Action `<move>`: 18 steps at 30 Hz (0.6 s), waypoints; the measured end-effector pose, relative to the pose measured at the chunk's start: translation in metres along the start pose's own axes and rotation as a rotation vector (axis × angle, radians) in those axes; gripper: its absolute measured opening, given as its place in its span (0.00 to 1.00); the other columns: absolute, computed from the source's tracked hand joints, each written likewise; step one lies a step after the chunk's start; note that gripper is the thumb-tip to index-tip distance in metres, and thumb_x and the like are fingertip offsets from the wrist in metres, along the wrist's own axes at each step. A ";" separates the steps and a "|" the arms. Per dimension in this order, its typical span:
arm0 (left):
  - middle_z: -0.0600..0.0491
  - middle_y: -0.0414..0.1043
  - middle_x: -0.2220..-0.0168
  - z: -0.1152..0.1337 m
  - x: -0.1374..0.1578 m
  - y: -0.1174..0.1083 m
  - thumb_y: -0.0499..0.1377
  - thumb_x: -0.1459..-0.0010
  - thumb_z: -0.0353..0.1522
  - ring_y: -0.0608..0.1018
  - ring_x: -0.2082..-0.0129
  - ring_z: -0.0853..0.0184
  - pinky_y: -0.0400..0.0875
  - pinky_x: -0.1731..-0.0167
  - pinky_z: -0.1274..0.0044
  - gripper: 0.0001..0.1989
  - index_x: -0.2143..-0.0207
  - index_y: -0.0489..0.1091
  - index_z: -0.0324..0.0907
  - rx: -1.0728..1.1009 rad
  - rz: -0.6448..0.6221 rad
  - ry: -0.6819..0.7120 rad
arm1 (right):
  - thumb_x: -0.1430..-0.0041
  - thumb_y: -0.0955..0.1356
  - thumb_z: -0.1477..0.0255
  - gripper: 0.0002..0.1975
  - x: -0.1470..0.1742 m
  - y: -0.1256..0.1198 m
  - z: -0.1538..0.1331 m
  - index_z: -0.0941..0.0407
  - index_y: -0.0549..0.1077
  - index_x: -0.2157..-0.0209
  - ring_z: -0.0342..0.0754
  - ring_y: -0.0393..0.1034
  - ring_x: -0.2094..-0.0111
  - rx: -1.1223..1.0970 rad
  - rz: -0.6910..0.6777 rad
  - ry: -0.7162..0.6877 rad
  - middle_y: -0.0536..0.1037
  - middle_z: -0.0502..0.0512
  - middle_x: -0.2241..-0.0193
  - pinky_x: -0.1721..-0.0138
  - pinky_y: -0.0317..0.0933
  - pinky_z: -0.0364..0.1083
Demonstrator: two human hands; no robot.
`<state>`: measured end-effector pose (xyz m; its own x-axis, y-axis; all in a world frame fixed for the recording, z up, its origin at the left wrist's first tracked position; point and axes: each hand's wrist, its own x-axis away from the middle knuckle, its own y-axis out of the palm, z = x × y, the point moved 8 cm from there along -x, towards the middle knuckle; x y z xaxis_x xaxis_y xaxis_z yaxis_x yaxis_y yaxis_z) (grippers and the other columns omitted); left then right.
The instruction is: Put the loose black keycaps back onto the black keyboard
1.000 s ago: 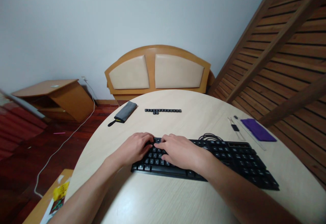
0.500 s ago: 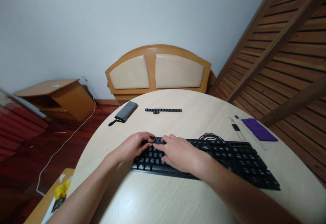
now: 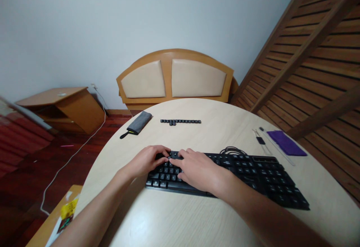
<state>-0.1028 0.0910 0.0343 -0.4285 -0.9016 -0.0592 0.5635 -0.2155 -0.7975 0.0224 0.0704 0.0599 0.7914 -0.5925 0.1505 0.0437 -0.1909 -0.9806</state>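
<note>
A black keyboard (image 3: 270,174) lies across the table in front of me, its left part partly under my hands. My left hand (image 3: 150,159) is at its upper left corner, thumb and forefinger closed together over the top rows. What is between those fingertips is too small to make out. Over the keys beside it rests my right hand (image 3: 198,168), fingers apart, its forefinger reaching to the left thumb's tip. Beyond the keyboard, a row of loose black keycaps (image 3: 185,121) stands on the table, with a couple more just in front of it.
The round table (image 3: 180,220) carries a grey pouch (image 3: 140,122) at left. On the right lie a wire puller with a black grip (image 3: 260,140), a thin white brush (image 3: 278,147) and a purple cloth (image 3: 287,142). A coiled cable (image 3: 233,150) sits behind the keyboard.
</note>
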 end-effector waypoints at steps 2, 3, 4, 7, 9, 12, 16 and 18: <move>0.50 0.77 0.50 -0.001 0.000 0.000 0.58 0.36 0.35 0.79 0.52 0.61 0.72 0.50 0.71 0.08 0.62 0.76 0.44 0.000 -0.001 0.003 | 0.38 0.68 0.69 0.23 0.000 0.001 0.000 0.52 0.70 0.42 0.62 0.69 0.50 0.000 0.007 0.005 0.74 0.64 0.50 0.55 0.68 0.55; 0.50 0.77 0.50 -0.001 0.000 0.000 0.58 0.36 0.35 0.79 0.52 0.61 0.72 0.50 0.71 0.08 0.62 0.76 0.44 0.000 -0.005 0.006 | 0.38 0.68 0.69 0.23 0.000 0.002 0.001 0.52 0.70 0.42 0.62 0.69 0.50 -0.004 0.009 0.008 0.74 0.64 0.50 0.55 0.68 0.55; 0.50 0.77 0.50 -0.001 0.000 0.000 0.57 0.36 0.35 0.79 0.52 0.61 0.72 0.50 0.71 0.08 0.62 0.76 0.44 -0.001 -0.011 0.009 | 0.38 0.68 0.69 0.23 -0.001 0.003 0.001 0.52 0.70 0.42 0.61 0.69 0.50 -0.008 0.009 0.010 0.74 0.63 0.50 0.55 0.68 0.55; 0.51 0.77 0.49 0.000 0.000 0.000 0.58 0.36 0.35 0.78 0.51 0.61 0.71 0.49 0.71 0.08 0.61 0.76 0.44 -0.017 -0.027 0.008 | 0.39 0.69 0.69 0.22 -0.002 0.004 0.001 0.52 0.70 0.42 0.61 0.69 0.50 -0.016 0.021 0.016 0.74 0.63 0.50 0.54 0.68 0.55; 0.51 0.77 0.49 0.002 0.000 -0.002 0.58 0.36 0.34 0.78 0.51 0.61 0.71 0.48 0.71 0.07 0.61 0.76 0.45 -0.050 -0.025 0.003 | 0.39 0.69 0.68 0.23 -0.002 0.003 0.001 0.52 0.70 0.42 0.61 0.69 0.50 -0.016 0.026 0.016 0.74 0.63 0.50 0.54 0.67 0.55; 0.51 0.77 0.50 0.006 0.001 -0.002 0.57 0.37 0.34 0.79 0.52 0.60 0.71 0.49 0.70 0.07 0.60 0.75 0.44 -0.106 -0.019 0.008 | 0.38 0.69 0.69 0.22 -0.002 0.001 0.000 0.52 0.70 0.42 0.60 0.70 0.50 -0.013 0.004 0.021 0.74 0.63 0.50 0.54 0.68 0.55; 0.50 0.78 0.51 0.009 0.001 0.000 0.57 0.37 0.32 0.79 0.53 0.60 0.72 0.50 0.70 0.08 0.60 0.75 0.43 -0.139 -0.017 0.022 | 0.38 0.68 0.69 0.21 -0.002 0.000 0.000 0.53 0.71 0.43 0.60 0.69 0.50 -0.015 -0.007 0.025 0.74 0.63 0.50 0.54 0.67 0.55; 0.50 0.77 0.50 0.009 0.001 0.002 0.56 0.37 0.31 0.79 0.53 0.60 0.72 0.50 0.69 0.08 0.61 0.75 0.43 -0.161 -0.015 0.037 | 0.38 0.68 0.69 0.19 -0.003 0.000 0.000 0.54 0.73 0.45 0.61 0.68 0.49 -0.020 0.002 0.021 0.73 0.64 0.49 0.54 0.67 0.55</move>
<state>-0.0955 0.0866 0.0384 -0.4633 -0.8837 -0.0664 0.4378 -0.1631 -0.8841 0.0203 0.0723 0.0592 0.7783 -0.6094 0.1514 0.0295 -0.2053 -0.9782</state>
